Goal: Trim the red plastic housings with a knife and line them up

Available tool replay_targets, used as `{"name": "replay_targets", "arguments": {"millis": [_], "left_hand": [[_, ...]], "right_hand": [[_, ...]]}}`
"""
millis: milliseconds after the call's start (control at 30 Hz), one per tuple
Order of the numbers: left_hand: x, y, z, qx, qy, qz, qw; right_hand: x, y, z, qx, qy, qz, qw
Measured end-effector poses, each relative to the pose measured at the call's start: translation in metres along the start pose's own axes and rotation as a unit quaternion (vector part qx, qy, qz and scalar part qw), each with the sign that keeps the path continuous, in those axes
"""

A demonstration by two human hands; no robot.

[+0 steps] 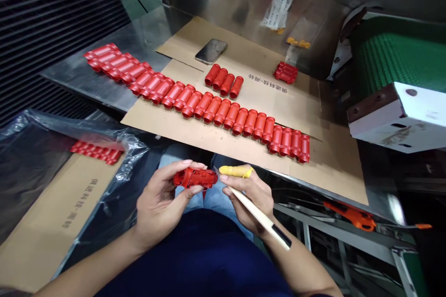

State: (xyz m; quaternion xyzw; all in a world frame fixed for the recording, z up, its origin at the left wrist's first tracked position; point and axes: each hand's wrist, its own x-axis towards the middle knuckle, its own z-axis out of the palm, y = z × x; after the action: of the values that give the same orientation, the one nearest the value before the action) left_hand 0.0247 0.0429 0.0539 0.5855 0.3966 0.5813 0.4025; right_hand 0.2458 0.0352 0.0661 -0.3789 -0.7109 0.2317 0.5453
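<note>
My left hand [158,199] is closed around a red plastic part [200,177], a hollow half-tube shape held above my lap with its inner side facing up. In my right hand [252,197] is a knife with a pale handle [259,216] and a dark end. Its short blade [216,171] meets or nearly meets the right end of the red part; contact is too fine to tell. A yellow finger cot [235,171] covers my right index finger. Beyond both hands, a long row of red tubular parts [209,109] lies along the table.
Flattened cardboard [334,167] covers part of the metal table [149,32]. On it lie a phone [211,51] and smaller groups of red parts [225,80]. A green conveyor belt [400,51] stands at right. At lower left is a plastic-lined box [118,167] holding cardboard and red parts.
</note>
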Motion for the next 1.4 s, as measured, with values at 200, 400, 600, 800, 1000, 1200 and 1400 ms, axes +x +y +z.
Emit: {"name": "replay_targets", "arguments": {"millis": [200, 400, 600, 800, 1000, 1200, 1400], "left_hand": [[0.001, -0.003, 0.001, -0.006, -0.017, 0.036, 0.999], [0.001, -0.007, -0.002, 0.001, -0.036, 0.073, 0.997], [0.001, -0.009, -0.003, 0.009, -0.043, 0.094, 0.995], [0.0, -0.006, -0.003, 0.038, 0.01, 0.092, 0.995], [0.0, -0.004, -0.003, 0.033, 0.012, 0.077, 0.996], [0.001, -0.004, -0.004, 0.044, -0.013, 0.107, 0.993], [-0.002, -0.002, -0.006, 0.032, -0.01, 0.081, 0.996]], "right_hand": [[-0.001, 0.002, -0.002, -0.063, -0.04, -0.08, 0.994], [-0.004, 0.002, -0.006, -0.119, -0.063, -0.097, 0.986], [-0.002, -0.001, -0.007, -0.119, -0.081, -0.091, 0.985], [-0.004, -0.003, -0.016, -0.141, -0.073, -0.103, 0.982], [0.001, -0.009, -0.018, -0.111, -0.096, -0.101, 0.984], [0.008, -0.007, -0.014, -0.102, -0.124, -0.108, 0.981], [0.003, -0.003, -0.011, -0.098, -0.106, -0.112, 0.983]]}}
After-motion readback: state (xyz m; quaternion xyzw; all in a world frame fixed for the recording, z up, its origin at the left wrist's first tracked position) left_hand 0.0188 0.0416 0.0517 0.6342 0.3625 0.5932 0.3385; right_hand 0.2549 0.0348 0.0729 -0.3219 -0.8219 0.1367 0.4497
